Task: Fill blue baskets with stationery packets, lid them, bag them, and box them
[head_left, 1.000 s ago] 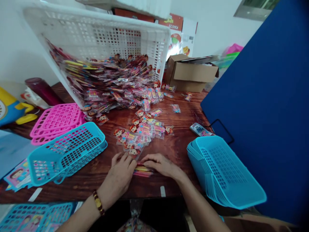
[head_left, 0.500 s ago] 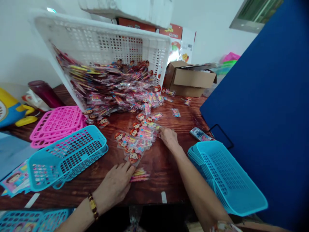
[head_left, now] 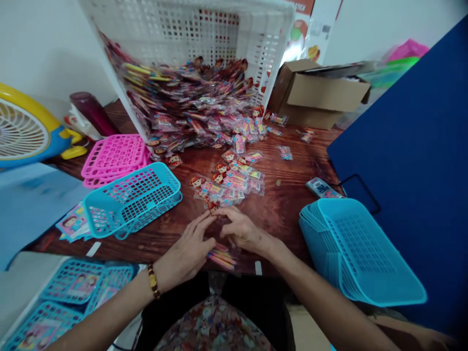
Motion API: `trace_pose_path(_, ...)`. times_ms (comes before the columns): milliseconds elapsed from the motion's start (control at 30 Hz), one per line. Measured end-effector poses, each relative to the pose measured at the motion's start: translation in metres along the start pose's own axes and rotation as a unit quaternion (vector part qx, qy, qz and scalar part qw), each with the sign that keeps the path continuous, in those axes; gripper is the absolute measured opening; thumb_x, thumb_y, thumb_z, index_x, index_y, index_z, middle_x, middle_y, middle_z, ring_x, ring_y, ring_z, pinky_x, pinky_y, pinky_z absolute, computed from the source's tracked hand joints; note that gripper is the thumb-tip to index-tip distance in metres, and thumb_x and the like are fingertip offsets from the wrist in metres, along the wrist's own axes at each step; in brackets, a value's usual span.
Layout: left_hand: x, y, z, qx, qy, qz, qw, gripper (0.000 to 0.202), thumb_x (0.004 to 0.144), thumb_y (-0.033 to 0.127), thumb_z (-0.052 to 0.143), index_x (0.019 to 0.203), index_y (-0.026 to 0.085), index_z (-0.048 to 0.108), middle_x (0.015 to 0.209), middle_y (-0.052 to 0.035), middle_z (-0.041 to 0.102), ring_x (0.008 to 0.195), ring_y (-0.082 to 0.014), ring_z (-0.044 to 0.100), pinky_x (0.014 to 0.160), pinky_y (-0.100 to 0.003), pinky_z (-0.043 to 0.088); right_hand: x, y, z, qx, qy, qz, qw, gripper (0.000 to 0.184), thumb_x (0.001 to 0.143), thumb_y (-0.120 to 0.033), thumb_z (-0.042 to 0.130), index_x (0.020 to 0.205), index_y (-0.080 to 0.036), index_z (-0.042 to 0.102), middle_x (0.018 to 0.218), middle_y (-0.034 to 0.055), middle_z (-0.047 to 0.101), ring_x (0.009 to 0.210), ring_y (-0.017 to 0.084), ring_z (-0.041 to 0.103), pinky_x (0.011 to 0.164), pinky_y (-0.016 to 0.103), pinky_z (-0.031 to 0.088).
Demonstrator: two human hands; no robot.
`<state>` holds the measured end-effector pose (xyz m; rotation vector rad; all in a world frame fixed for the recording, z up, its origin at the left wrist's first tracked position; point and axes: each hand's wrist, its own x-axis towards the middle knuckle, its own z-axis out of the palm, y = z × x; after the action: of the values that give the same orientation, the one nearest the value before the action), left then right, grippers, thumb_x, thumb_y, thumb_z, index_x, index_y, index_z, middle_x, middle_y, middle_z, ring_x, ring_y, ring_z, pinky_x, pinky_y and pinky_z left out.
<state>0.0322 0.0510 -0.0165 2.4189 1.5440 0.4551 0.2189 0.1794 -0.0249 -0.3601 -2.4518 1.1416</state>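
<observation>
My left hand (head_left: 190, 246) rests low over the table with fingers stretched forward and thumb apart, beside a bundle of pink and yellow sticks (head_left: 224, 257). Its fingertips meet those of my right hand (head_left: 243, 231) at a small clear-wrapped packet with a red-haired cartoon head (head_left: 212, 206). The right fingers are bent over this packet, hiding most of it; clear film shows under the palm. Just beyond both hands, similar packets (head_left: 237, 180) lie overlapping in a loose pile.
A tipped white crate (head_left: 171, 24) spills many packets onto the wooden table (head_left: 288, 224). A blue basket (head_left: 135, 195) and pink baskets (head_left: 113, 158) stand left; nested blue baskets (head_left: 365, 248) stand right. Behind are a cardboard box (head_left: 325, 92) and blue panel (head_left: 413, 141).
My right hand has come back from the packet pile toward my left hand, and their fingertips now meet. The view has tilted downward and shifted left.
</observation>
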Motion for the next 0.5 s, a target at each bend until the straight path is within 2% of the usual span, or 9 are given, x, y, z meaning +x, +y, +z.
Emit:
trace_pose_path(67,-0.001,-0.002,0.005,0.0,-0.004,0.0,1.0,0.025,0.081,0.005,0.046,0.099,0.017,0.06,0.158,-0.0146,0.017,0.146,-0.0329,0.017,0.113,-0.053,0.031,-0.001,0.0,0.015,0.07,0.064,0.028,0.995,0.02,0.091,-0.02,0.047,0.083,-0.022,0.065,0.122,0.0074,0.053,0.116,0.018,0.052,0.1,0.037,0.044)
trace_pose_path(133,0.001,-0.003,0.008,0.006,-0.012,-0.01,1.0,0.025,0.082,0.006,0.046,0.1,0.017,0.059,0.159,-0.0156,0.015,0.146,-0.0329,0.02,0.112,-0.053,0.033,-0.003,0.0,0.028,0.16,0.132,0.075,0.975,0.008,0.089,-0.027,0.054,0.086,-0.022,0.06,0.119,0.0074,0.052,0.113,0.018,0.055,0.097,0.037,0.047)
trace_pose_path(200,0.005,-0.002,0.009,0.021,-0.014,-0.02,0.999,0.028,0.08,0.006,0.048,0.103,0.017,0.058,0.159,-0.0165,0.016,0.146,-0.0336,0.019,0.11,-0.054,0.033,-0.005,0.001,0.036,0.267,0.169,0.132,0.94,0.017,0.082,-0.037,0.065,0.086,-0.023,0.055,0.116,0.0053,0.054,0.109,0.019,0.058,0.092,0.037,0.051)
trace_pose_path(267,0.009,0.0,0.006,0.046,-0.015,-0.022,0.999,0.03,0.079,0.006,0.05,0.105,0.018,0.058,0.156,-0.017,0.025,0.145,-0.0335,0.022,0.11,-0.056,0.03,-0.011,0.005,0.037,0.35,0.187,0.184,0.899,0.03,0.076,-0.045,0.07,0.087,-0.024,0.052,0.112,0.0028,0.058,0.104,0.019,0.062,0.089,0.037,0.053)
trace_pose_path(333,0.014,0.003,0.003,0.074,-0.025,-0.022,0.997,0.03,0.081,0.006,0.049,0.106,0.02,0.058,0.143,-0.0153,0.046,0.136,-0.0309,0.037,0.112,-0.058,0.025,-0.02,0.009,0.031,0.371,0.2,0.214,0.881,0.033,0.077,-0.051,0.068,0.092,-0.024,0.055,0.109,0.0024,0.062,0.103,0.02,0.063,0.093,0.039,0.052)
trace_pose_path(400,0.018,0.005,-0.001,0.102,-0.038,-0.025,0.994,0.029,0.084,0.007,0.046,0.107,0.02,0.059,0.121,-0.0113,0.061,0.118,-0.0273,0.052,0.113,-0.058,0.02,-0.034,0.012,0.025,0.358,0.214,0.219,0.882,0.036,0.084,-0.055,0.06,0.101,-0.023,0.06,0.113,0.0047,0.065,0.109,0.021,0.061,0.1,0.041,0.047)
trace_pose_path(467,0.023,0.008,-0.005,0.125,-0.055,-0.028,0.99,0.027,0.085,0.009,0.045,0.106,0.018,0.059,0.105,-0.0092,0.064,0.103,-0.0254,0.057,0.112,-0.055,0.022,-0.047,0.011,0.024,0.339,0.226,0.212,0.888,0.045,0.089,-0.059,0.051,0.112,-0.022,0.061,0.119,0.0074,0.065,0.117,0.022,0.058,0.106,0.042,0.043)
trace_pose_path(500,0.026,0.01,-0.005,0.136,-0.061,-0.029,0.988,0.028,0.086,0.01,0.044,0.109,0.017,0.058,0.103,-0.0096,0.064,0.101,-0.0253,0.057,0.11,-0.053,0.026,-0.052,0.008,0.027,0.329,0.237,0.21,0.889,0.047,0.091,-0.06,0.047,0.116,-0.022,0.06,0.122,0.0081,0.064,0.119,0.022,0.057,0.107,0.042,0.041)
